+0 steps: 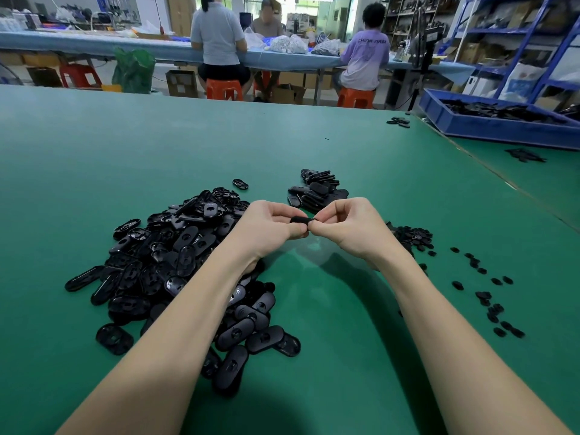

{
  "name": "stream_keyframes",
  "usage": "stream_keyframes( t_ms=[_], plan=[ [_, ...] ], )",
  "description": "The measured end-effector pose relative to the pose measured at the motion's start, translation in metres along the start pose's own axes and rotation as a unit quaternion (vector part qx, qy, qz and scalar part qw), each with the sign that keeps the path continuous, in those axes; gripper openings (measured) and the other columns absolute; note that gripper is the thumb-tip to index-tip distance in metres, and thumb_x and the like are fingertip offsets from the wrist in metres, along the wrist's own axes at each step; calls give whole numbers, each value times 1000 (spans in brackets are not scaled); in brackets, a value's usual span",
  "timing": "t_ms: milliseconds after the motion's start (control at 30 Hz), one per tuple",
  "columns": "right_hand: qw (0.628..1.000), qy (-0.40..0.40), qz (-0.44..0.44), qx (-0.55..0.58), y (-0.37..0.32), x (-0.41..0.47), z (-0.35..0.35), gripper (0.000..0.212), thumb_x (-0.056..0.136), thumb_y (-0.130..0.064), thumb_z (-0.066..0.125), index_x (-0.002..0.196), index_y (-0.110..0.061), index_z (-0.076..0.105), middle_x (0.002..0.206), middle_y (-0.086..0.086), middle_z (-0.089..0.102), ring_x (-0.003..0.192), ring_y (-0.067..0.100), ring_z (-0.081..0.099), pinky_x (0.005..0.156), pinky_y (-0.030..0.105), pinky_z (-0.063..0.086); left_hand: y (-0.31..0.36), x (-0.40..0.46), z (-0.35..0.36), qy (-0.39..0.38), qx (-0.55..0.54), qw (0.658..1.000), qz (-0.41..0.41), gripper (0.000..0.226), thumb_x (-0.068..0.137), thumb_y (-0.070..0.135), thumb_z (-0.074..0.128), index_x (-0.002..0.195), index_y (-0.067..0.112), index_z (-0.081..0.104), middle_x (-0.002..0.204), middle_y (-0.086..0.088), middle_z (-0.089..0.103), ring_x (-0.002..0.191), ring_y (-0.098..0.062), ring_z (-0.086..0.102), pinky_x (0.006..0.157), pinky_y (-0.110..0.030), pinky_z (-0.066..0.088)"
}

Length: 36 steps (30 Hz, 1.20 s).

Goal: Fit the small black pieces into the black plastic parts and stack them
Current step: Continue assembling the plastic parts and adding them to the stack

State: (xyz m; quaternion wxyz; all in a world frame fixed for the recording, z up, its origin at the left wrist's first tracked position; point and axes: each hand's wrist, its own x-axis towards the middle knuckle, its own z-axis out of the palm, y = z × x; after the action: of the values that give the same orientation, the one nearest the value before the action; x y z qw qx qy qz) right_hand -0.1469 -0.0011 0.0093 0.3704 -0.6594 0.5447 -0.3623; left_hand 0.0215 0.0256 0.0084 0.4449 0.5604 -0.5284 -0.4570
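I have one black part [302, 219] pinched between my two hands, raised above the counter [94, 146] in the middle of the scene, edge-on to my eyes so only its thin rim shows. My left hand [270, 221] grips its left end with curled fingers and thumb, and my right hand [345, 222] grips the right end the same way. With both thumbs meeting underneath, I judge I am pressing a small piece into its seat, though the piece itself is hidden behind my fingers. Holding it up off the surface lets both thumbs push against the fingers on top.

To the left lies the big heap of parts [175, 265], close under my left forearm so that hand can pick the next one without reaching. To the right, the small pieces [411, 237] lie in a little mound beside my right wrist, with more strewn out toward the near right [489, 302], handy for the right hand. Just beyond my hands sits the stack [317, 189], where I judge the finished ones go, a short push forward from where I work.

Farther off at the right is a blue tray [502, 127] holding more black parts, and a few strays [399, 121] near it. Across the aisle, people sit on orange stools [224, 89] at another bench.
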Motion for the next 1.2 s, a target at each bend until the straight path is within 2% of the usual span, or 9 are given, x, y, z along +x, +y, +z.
stream_keyframes(
  t_ms=[167, 300, 467, 567, 633, 767, 1000, 1100, 1200],
  plan=[
    [1000, -2, -13, 3, 1, 1, 1, 13, 81, -21, 82, 75, -20, 70, 59, -12, 64, 48, -2, 50, 51, 13, 38, -2, 2, -1, 8, 6, 1000, 7, 18, 83, 0, 75, 85, 17, 72, 79, -6, 78, 78, -14, 72, 89, -28, 54],
    [997, -7, -67, -43, 1, 0, -2, 13, 82, -23, 80, 87, -30, 71, 72, -11, 70, 53, 2, 53, 56, 16, 43, -5, 3, 1, 29, -31, 999, -4, 17, 84, -1, 73, 88, 16, 70, 84, -12, 78, 80, -19, 71, 97, -38, 55],
    [975, 23, -146, -165, 1, 4, -3, 17, 79, -29, 76, 91, -39, 68, 78, -18, 71, 57, 1, 54, 69, 28, 52, -6, 8, -1, 43, -116, 992, -12, 18, 87, -2, 67, 98, 11, 67, 89, -13, 78, 79, -23, 73, 95, -37, 57],
    [976, 76, -119, -167, 2, 11, -3, 12, 79, -34, 76, 88, -39, 70, 75, -23, 70, 63, -5, 57, 72, 28, 53, -3, 12, -1, 61, -108, 992, -6, 14, 89, 6, 68, 100, 15, 66, 83, -6, 77, 86, -25, 75, 88, -34, 60],
    [979, 119, -80, -146, 1, 21, -6, 9, 78, -34, 76, 86, -36, 71, 75, -21, 70, 71, -5, 62, 78, 28, 55, -2, 14, -1, 65, -86, 994, -9, 8, 91, 12, 68, 97, 16, 66, 86, -4, 75, 81, -20, 74, 81, -31, 61],
    [981, 135, 13, -141, -7, 47, -6, 11, 79, -33, 73, 90, -33, 74, 91, -16, 74, 99, 10, 68, 90, 31, 54, 0, 11, -2, 47, -38, 998, -11, 4, 93, 16, 65, 94, 17, 68, 102, -10, 74, 74, -11, 69, 73, -27, 58],
    [968, 114, 72, -213, -13, 66, -3, 23, 80, -35, 70, 102, -31, 75, 108, -7, 74, 106, 19, 65, 86, 31, 53, 4, 7, -3, 6, 5, 1000, -3, 8, 96, 20, 63, 95, 17, 70, 107, -10, 74, 80, -13, 68, 74, -27, 56],
    [973, 119, 41, -194, -13, 55, -9, 16, 81, -33, 69, 96, -32, 74, 99, -12, 74, 101, 15, 66, 85, 31, 55, 7, 8, -6, 0, -1, 1000, 10, 10, 98, 19, 61, 99, 14, 70, 103, -7, 75, 81, -15, 68, 79, -30, 58],
    [985, 80, 6, -154, -12, 35, -12, 5, 83, -32, 71, 84, -32, 76, 84, -17, 72, 85, -1, 64, 66, 14, 49, 10, 8, -11, 4, 2, 999, 32, 15, 101, 15, 55, 101, 11, 69, 101, -7, 74, 78, -14, 68, 76, -24, 57]
  ],
)
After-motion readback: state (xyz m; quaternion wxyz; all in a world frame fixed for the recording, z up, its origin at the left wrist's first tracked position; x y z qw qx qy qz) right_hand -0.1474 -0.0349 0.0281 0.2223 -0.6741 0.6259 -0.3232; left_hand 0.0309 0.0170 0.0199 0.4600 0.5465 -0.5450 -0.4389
